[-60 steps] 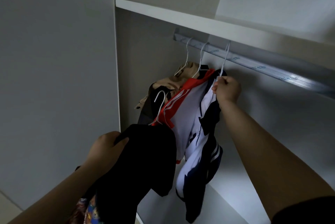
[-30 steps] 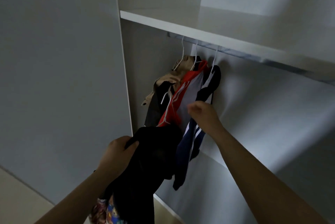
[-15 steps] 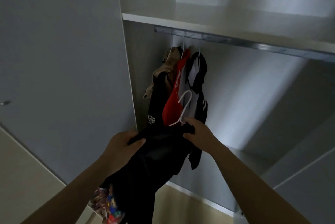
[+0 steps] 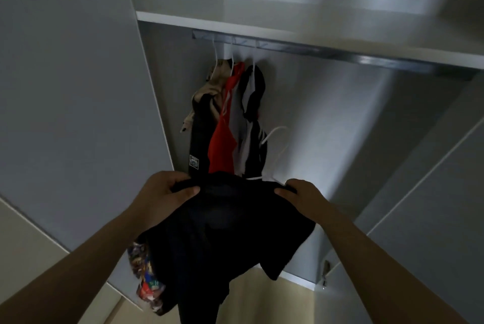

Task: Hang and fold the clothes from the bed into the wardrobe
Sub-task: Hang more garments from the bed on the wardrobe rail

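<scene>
Hands hold the shirt (image 4: 222,232) up before the wardrobe (image 4: 327,114): left hand (image 4: 163,190) pinches one shoulder, the hanger (image 4: 279,127) pokes its hook up off-centre, right hand (image 4: 301,194) pinches the other shoulder. Best, I judge, to centre the hanger inside, then lift its hook onto the rail (image 4: 327,52) right of the hung clothes (image 4: 225,140).

View from low down in a dim, grey-toned room. An open wardrobe (image 4: 327,119) fills most of the frame. A flat grey panel (image 4: 65,87) covers the left side. A white shelf (image 4: 235,26) runs across the upper middle, with a metal rail (image 4: 340,55) just beneath it. At the lower right stands a grey door (image 4: 432,218) with a small metal fitting (image 4: 324,274) at its edge. Pale beige floor (image 4: 26,258) shows at the lower left and bottom centre. Soft light falls on the wardrobe's back, right of centre.
</scene>
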Available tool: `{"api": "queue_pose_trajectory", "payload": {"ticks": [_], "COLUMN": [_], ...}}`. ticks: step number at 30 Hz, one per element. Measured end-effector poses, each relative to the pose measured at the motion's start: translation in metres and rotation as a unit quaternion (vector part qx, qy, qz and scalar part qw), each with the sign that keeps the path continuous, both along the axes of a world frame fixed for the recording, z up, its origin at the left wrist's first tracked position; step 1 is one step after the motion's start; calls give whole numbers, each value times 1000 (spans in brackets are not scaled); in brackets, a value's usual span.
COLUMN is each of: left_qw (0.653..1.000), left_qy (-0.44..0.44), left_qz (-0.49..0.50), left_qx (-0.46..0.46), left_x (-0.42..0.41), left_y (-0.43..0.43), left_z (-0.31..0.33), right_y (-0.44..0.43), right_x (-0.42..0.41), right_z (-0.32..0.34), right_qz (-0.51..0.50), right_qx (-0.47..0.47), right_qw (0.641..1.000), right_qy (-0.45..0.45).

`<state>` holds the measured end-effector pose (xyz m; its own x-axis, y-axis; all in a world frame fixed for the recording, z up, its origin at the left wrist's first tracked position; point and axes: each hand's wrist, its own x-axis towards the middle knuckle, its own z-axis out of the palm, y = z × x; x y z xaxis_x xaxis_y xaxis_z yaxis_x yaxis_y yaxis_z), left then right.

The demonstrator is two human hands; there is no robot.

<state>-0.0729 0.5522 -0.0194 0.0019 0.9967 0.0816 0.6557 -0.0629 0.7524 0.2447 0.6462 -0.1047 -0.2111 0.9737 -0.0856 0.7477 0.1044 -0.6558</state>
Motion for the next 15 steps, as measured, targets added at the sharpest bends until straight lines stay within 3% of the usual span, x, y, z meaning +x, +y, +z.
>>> {"api": "queue_pose_trajectory", "payload": {"ticks": [7,11,15], "left_qw": [983,981,984], "left_qy": [160,175,157], "left_qz": [-58,-34,-22], "left_qx": [64,72,78], "left_x": [63,87,108], "left_y": [13,18,28], "left_z": [-14,-26,-22], "right_y": [-30,-41,-50], "right_x": [67,83,92], "right_z": [1,16,19], "right_qz": [-31,-20,-101], "right_qx": [30,14,13], "right_qw": [997,993,983], "right_qy": [63,113,156]}}
